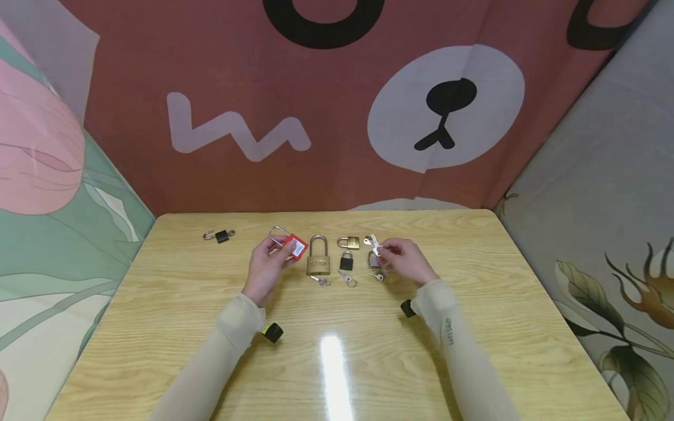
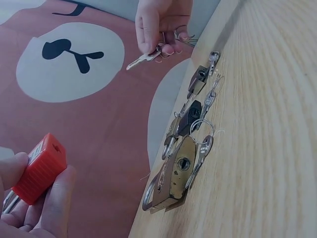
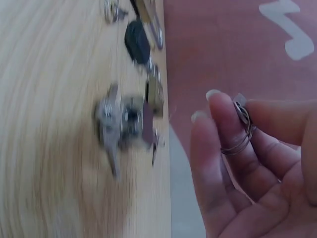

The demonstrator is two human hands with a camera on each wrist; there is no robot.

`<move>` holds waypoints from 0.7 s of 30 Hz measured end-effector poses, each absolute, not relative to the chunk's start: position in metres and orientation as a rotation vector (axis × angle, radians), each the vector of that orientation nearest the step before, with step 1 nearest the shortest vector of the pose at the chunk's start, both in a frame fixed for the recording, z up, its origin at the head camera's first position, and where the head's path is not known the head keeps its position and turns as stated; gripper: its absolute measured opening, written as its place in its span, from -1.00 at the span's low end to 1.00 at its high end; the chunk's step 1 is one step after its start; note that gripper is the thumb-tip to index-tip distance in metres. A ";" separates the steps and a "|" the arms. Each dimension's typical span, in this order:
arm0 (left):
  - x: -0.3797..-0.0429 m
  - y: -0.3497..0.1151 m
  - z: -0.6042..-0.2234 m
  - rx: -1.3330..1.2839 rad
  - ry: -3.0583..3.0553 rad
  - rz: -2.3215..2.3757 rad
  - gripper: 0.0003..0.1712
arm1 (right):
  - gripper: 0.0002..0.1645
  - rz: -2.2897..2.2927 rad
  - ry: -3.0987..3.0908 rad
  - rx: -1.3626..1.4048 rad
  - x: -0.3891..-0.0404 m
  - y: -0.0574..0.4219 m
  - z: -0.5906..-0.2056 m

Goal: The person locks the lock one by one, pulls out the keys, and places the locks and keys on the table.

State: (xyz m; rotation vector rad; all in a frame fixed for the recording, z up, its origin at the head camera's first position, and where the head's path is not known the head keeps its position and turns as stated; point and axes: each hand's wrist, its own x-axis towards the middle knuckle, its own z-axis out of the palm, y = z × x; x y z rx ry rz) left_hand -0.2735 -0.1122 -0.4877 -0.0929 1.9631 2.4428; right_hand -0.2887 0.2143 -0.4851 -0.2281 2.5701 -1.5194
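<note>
My left hand [image 1: 263, 269] grips a red padlock [image 1: 298, 248] with a white label, raised over the table, its silver shackle pointing up and left. In the left wrist view the keyhole end of its red body faces up, between thumb and fingers. My right hand [image 1: 408, 260] pinches a silver key [image 2: 143, 60] between thumb and fingertips. A key ring [image 3: 241, 144] hangs against those fingers in the right wrist view. Just under the right hand is a small silver padlock [image 1: 373, 261], partly hidden by it. Right of the red padlock stands a large brass padlock [image 1: 318, 266].
Between the hands lie a small black padlock [image 1: 346, 264] and a smaller brass padlock [image 1: 351, 242] on its side. Keys [image 1: 320, 281] lie in front of the padlocks. Another black padlock [image 1: 222, 236] is at the far left of the wooden table [image 1: 174, 327]. Printed cloth [image 1: 337, 181] hangs behind.
</note>
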 end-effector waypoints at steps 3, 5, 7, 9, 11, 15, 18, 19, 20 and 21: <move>-0.273 -0.112 -0.488 -0.087 1.970 2.435 -0.74 | -0.72 -1.451 2.662 -0.190 -0.291 0.225 -0.486; -0.272 -0.112 -0.487 -0.080 1.974 2.435 -0.73 | -0.69 -1.381 2.742 -0.180 -0.293 0.232 -0.489; -0.272 -0.111 -0.486 -0.076 1.975 2.437 -0.72 | -0.67 -1.311 2.802 -0.170 -0.296 0.238 -0.491; -0.272 -0.111 -0.487 -0.075 1.982 2.430 -0.71 | -0.66 -1.274 2.833 -0.141 -0.297 0.244 -0.494; -0.272 -0.110 -0.487 -0.077 1.983 2.427 -0.71 | -0.66 -1.257 2.848 -0.110 -0.299 0.250 -0.496; -0.273 -0.111 -0.490 -0.078 2.002 2.405 -0.71 | -0.67 -1.222 2.895 -0.051 -0.301 0.259 -0.500; -0.273 -0.111 -0.490 -0.075 2.013 2.395 -0.72 | -0.69 -1.174 2.939 -0.013 -0.302 0.263 -0.504; -0.273 -0.111 -0.490 -0.072 2.015 2.391 -0.72 | -0.69 -1.161 2.937 0.008 -0.302 0.264 -0.505; -0.272 -0.110 -0.490 -0.070 2.021 2.389 -0.72 | -0.69 -1.155 2.930 0.027 -0.302 0.265 -0.506; -0.272 -0.110 -0.490 -0.067 2.022 2.389 -0.73 | -0.69 -1.150 2.920 0.048 -0.302 0.266 -0.507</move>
